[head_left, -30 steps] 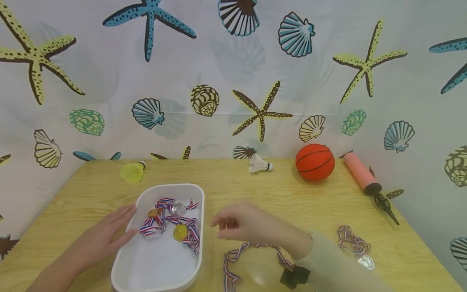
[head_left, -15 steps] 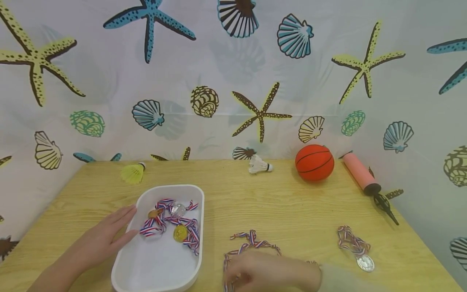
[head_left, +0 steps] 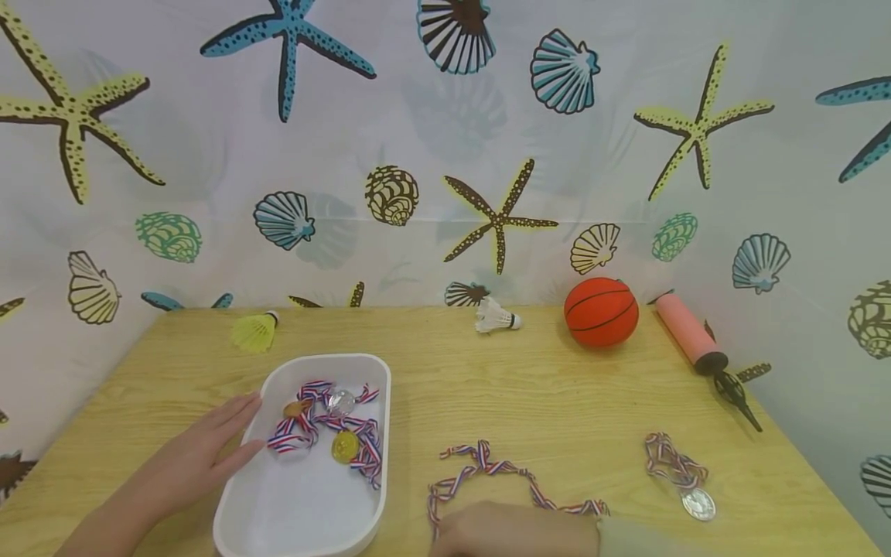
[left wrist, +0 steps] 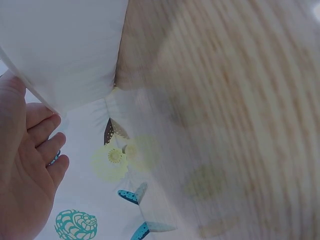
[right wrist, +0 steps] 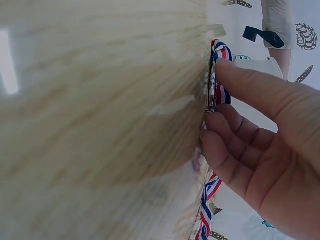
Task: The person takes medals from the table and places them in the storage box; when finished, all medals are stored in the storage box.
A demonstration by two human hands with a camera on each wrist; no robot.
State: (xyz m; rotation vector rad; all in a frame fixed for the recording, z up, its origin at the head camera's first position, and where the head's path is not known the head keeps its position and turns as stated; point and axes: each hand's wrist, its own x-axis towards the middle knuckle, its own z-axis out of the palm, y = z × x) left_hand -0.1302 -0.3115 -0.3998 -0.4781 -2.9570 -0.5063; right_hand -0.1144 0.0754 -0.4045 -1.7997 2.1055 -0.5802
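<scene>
A white tray [head_left: 306, 495] sits left of centre and holds three medals on striped ribbons, the gold medal [head_left: 344, 446] in the middle. My left hand [head_left: 247, 424] rests with straight fingers against the tray's left wall; the left wrist view shows the tray [left wrist: 65, 45] beside that hand [left wrist: 30, 160]. At the near edge my right hand [head_left: 452, 534] covers the end of a striped ribbon [head_left: 487, 468] lying on the table. In the right wrist view, my right hand [right wrist: 212, 100] pinches that ribbon [right wrist: 222, 52] and its medal, seen edge-on.
Another silver medal [head_left: 698, 504] with its ribbon lies near the right. Along the back stand an orange ball [head_left: 602, 312], a pink pump [head_left: 689, 331], a white shuttlecock [head_left: 496, 316] and a yellow shuttlecock [head_left: 254, 331]. Patterned cloth walls the table on three sides.
My right hand drew back from beside the tray to the near edge and came down on the ribbon's end. The left hand and tray stayed put.
</scene>
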